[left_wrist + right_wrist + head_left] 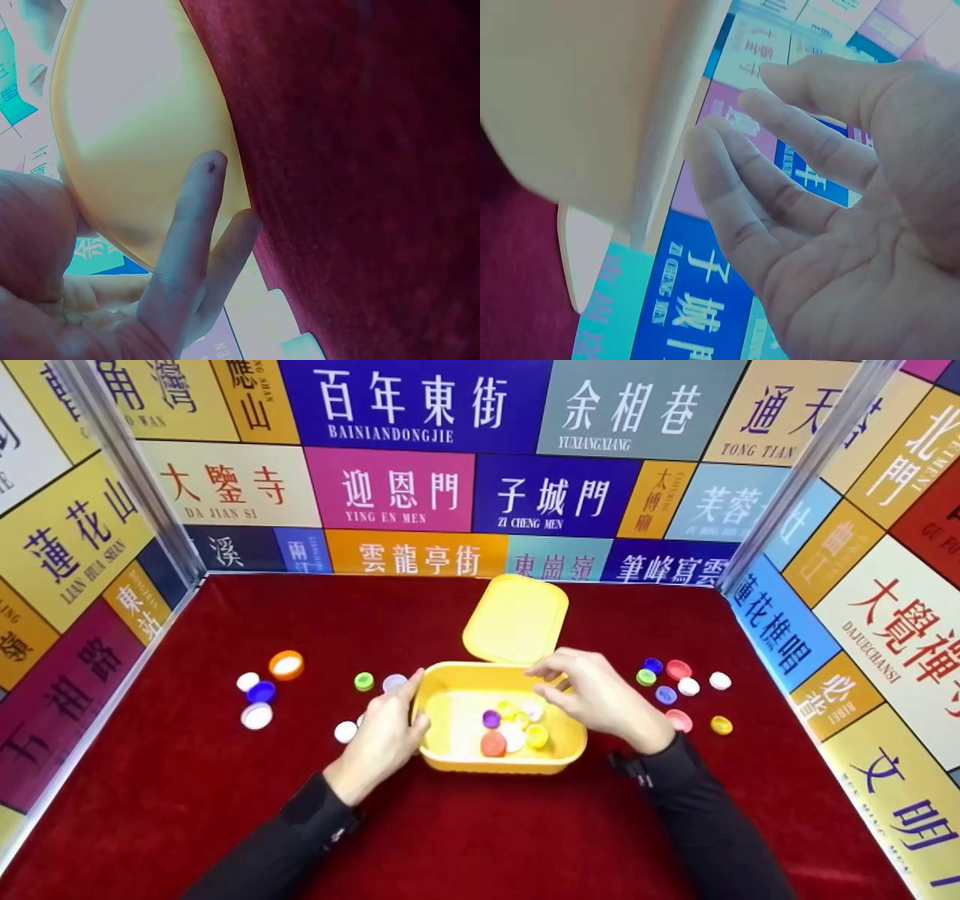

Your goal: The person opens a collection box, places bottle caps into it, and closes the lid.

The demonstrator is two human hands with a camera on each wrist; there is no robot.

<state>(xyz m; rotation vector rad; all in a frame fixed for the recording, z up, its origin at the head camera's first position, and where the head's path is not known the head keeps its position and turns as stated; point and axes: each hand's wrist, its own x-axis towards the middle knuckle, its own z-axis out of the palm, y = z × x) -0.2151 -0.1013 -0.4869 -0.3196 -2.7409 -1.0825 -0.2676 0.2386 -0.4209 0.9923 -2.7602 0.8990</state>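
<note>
A yellow plastic box stands on the red cloth, its top uncovered. Several bottle caps lie inside, among them a red cap, a purple cap and a yellow cap. My left hand grips the box at its left side; in the left wrist view its fingers lie along the outer wall. Over the box's right rim hovers my right hand, its fingers loosely bent with nothing between them. Behind the box lies the yellow lid.
To the right several loose caps lie scattered, including a pink cap and a white cap. On the left are an orange-rimmed cap and a blue cap. A green cap lies near my left hand. Sign-printed panels enclose the table.
</note>
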